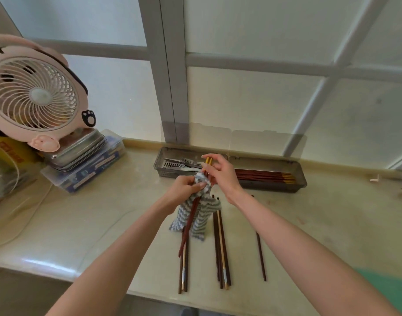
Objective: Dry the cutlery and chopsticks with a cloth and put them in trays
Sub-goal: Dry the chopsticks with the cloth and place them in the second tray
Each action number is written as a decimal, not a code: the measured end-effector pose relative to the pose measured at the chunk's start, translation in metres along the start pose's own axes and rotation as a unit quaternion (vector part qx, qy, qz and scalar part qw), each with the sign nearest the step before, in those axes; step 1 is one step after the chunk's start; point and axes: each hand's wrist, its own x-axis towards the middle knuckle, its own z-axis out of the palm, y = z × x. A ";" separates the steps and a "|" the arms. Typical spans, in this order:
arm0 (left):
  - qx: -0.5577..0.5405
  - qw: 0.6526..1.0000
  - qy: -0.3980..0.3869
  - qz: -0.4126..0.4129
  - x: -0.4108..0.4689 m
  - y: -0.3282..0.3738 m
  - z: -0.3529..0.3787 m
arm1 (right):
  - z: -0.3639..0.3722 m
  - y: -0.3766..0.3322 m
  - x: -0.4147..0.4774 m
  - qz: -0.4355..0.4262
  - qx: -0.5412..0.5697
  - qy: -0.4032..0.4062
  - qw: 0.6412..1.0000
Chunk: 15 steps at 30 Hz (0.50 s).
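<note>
Entry: a pair of dark red chopsticks point(190, 218) is held above the counter point(86, 224), tilted, with the yellow tops far and high and the tips near and low. The yellow tops are pinched by the right hand point(220, 175), thumb and fingers closed on them. Just below, the shafts are wrapped in a grey-and-white zigzag cloth point(201, 216), which is gripped around them by the left hand point(188, 187), fingers curled. The rest of the cloth hangs toward the counter; whether it touches cannot be told.

Loose chopsticks are laid on the counter, running near to far: a near-left group point(184, 274) below the held pair, a middle group point(221, 252), and a single chopstick point(261, 256) to the right.

At the far edge, below the frosted window, two grey trays are set end to end. Metal cutlery point(184, 163) is seen in the left tray point(167, 174), yellow-ended stored chopsticks point(263, 176) in the right tray point(275, 188). A clear lid stands upright behind each.

Far left, a pink fan point(33, 94) is stacked on metal pans point(81, 149) and a plastic box point(97, 165).
</note>
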 end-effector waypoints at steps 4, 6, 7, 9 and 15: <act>-0.013 1.000 0.010 0.012 0.007 0.003 0.013 | 0.001 0.003 0.006 0.013 -0.019 0.008 1.000; -0.014 1.000 0.026 0.009 0.010 0.002 0.017 | -0.002 0.001 0.008 0.030 -0.017 0.008 0.999; -0.003 0.999 0.032 0.006 0.012 0.001 0.018 | -0.005 -0.001 0.009 0.044 -0.012 0.012 0.999; 0.024 0.999 0.033 -0.001 0.015 -0.001 0.020 | -0.009 -0.001 0.011 0.076 -0.010 0.027 0.997; 0.076 0.997 -0.033 -0.008 0.011 0.001 0.022 | -0.033 -0.006 0.028 0.123 -0.014 0.092 0.988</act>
